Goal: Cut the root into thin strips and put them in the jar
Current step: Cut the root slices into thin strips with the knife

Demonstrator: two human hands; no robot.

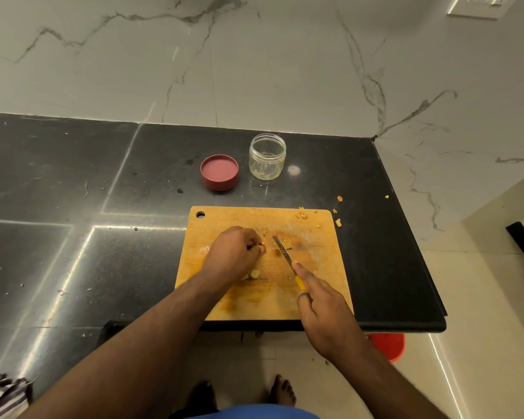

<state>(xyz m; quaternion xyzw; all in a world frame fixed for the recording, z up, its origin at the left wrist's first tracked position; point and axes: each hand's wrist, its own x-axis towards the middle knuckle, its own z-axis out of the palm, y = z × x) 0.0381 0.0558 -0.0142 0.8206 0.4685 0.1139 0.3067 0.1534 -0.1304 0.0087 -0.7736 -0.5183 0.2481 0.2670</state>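
A wooden cutting board point(312, 291) lies on the black counter. My left hand point(233, 252) is curled over a small piece of the pale yellow root point(262, 247) and pinches it against the board. Another root piece point(253, 274) lies just below that hand. My right hand point(321, 306) grips a yellow-handled knife point(285, 254), forefinger along the blade's back, tip pointing up-left, just right of the pinched piece. A cut bit point(286, 244) lies beside the blade. The clear glass jar point(267, 156) stands open behind the board, with only faint residue inside.
The jar's red lid point(219, 172) lies upside down to the left of the jar. Root scraps point(338, 222) are scattered at the board's far right corner and on the counter. The counter's edge runs just below the board; a red bucket point(389, 346) sits on the floor.
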